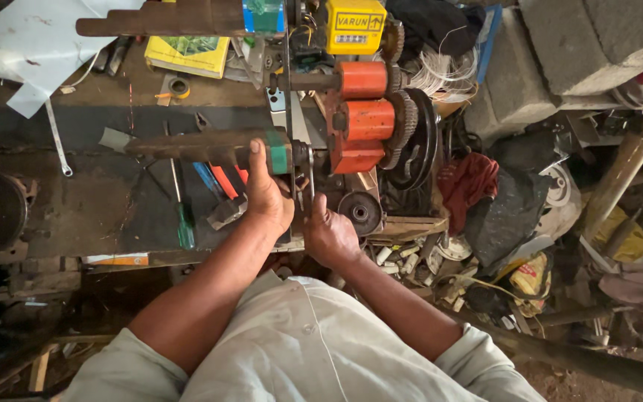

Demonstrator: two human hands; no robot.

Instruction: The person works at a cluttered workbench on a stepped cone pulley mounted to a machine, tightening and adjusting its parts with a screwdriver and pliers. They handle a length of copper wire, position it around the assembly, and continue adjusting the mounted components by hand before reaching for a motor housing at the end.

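Steadying the rusty bar at the winding machine

My left hand (266, 195) wraps the rusty bar (195, 145) by its green collar (278, 152); my right hand (329, 234) closes on the thin metal handle (311, 179) beside it (orange gears (370, 119) just beyond). I'd keep both grips firm, fingers clear of teeth.

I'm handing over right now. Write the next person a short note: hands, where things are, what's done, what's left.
Left hand: grip closed on the green-banded end of the rusty bar of the bench machine.
Right hand: closed around the thin metal handle just beside it.
The orange gear block sits right of both hands; a screwdriver lies on the bench to the left.
Done: both hands are in place. What's left can't be judged from this view.
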